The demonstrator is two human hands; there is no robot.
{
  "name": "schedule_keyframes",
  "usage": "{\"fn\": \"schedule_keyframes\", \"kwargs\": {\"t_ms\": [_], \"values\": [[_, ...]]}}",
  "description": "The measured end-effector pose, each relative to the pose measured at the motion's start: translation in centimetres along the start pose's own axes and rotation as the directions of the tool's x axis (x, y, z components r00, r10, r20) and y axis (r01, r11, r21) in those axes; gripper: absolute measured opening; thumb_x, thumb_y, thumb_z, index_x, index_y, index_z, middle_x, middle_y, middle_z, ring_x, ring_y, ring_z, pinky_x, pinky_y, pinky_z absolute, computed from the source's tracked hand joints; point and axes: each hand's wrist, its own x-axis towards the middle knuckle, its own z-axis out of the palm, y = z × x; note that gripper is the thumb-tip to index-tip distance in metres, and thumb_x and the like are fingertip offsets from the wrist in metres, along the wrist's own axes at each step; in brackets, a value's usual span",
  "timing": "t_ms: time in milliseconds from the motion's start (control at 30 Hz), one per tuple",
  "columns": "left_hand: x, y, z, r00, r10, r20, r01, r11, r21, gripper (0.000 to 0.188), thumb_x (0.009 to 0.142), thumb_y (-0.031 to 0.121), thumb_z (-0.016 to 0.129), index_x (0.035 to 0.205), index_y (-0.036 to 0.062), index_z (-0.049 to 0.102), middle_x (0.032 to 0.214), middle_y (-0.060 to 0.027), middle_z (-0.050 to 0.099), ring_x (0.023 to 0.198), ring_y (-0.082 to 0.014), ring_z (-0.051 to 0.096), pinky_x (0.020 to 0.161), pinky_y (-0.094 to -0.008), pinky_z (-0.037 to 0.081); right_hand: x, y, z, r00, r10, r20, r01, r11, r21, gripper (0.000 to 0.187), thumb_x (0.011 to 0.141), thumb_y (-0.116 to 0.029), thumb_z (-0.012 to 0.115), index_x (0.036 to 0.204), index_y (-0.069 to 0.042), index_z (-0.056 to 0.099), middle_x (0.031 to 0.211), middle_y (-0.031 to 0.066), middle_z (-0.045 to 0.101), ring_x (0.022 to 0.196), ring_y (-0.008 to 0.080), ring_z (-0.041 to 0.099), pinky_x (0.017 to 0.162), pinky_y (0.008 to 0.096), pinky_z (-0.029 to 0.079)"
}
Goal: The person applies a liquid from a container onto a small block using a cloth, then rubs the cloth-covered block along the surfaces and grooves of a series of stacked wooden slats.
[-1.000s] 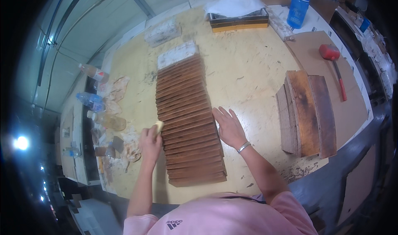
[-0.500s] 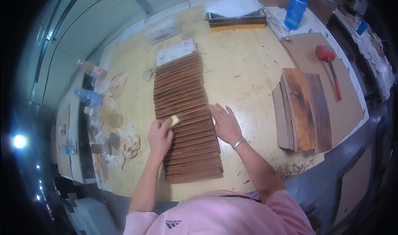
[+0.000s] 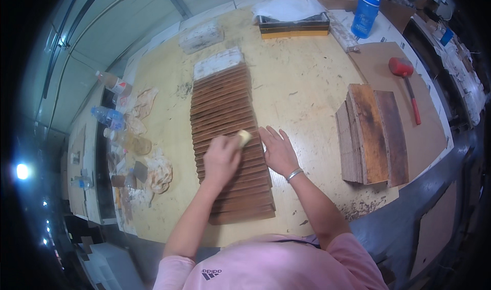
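A long row of overlapping brown wooden boards runs away from me across the table, each one stepped against its neighbour. My left hand is closed around a small pale yellow sponge-like block, which it holds on the boards near the row's right side. What exactly the block is made of I cannot tell. Flat against the right edge of the row lies my right hand, fingers stretched out and holding nothing. A white block stands at the far end of the row.
Stained wooden boards are stacked at the right, near a red mallet on cardboard. Bottles and stained rags line the left edge. At the back are a cloth-covered tray, another whitish block and a blue bottle.
My left hand has slid the pale block rightward and slightly away from me, from the row's left part to its right part. The right hand has stayed in place.
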Motion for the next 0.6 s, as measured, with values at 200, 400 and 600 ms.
{"fn": "schedule_keyframes", "kwargs": {"t_ms": [200, 400, 600], "values": [[1.1, -1.5, 0.9, 0.990, -0.136, -0.037, 0.138, 0.987, 0.078, 0.033, 0.079, 0.005, 0.076, 0.112, 0.0123, 0.072, 0.096, -0.0107, 0.063, 0.089, -0.0324, 0.064, 0.074, -0.0446, 0.054, 0.0, 0.0, -0.1, 1.000, 0.006, 0.002, -0.006, 1.000, 0.007, 0.065, 0.088, -0.005, 0.056, 0.152, -0.006, 0.043, 0.154, 0.0102, 0.050, 0.147, 0.0261, 0.041, 0.124, 0.0457, 0.026], [2.4, -0.8, 1.4, 0.999, -0.024, 0.048, 0.022, 0.998, 0.056, 0.031, 0.078, 0.005, 0.077, 0.108, 0.0110, 0.071, 0.092, -0.0111, 0.062, 0.087, -0.0315, 0.064, 0.075, -0.0438, 0.054, 0.0, 0.0, -0.1, 1.000, 0.006, 0.022, -0.005, 0.998, -0.063, 0.062, 0.090, -0.009, 0.055, 0.152, -0.005, 0.044, 0.157, 0.0075, 0.048, 0.148, 0.0227, 0.038, 0.124, 0.0441, 0.025], [3.0, 0.1, 1.6, 0.975, 0.215, 0.055, -0.207, 0.970, -0.128, 0.033, 0.077, 0.002, 0.076, 0.108, 0.0102, 0.071, 0.090, -0.0112, 0.061, 0.084, -0.0329, 0.062, 0.072, -0.0436, 0.052, 0.0, 0.3, -0.2, 0.995, 0.015, 0.097, -0.001, 0.990, -0.140, 0.061, 0.091, -0.010, 0.054, 0.151, -0.005, 0.046, 0.155, 0.0083, 0.049, 0.147, 0.0228, 0.039, 0.124, 0.0443, 0.025]]}}
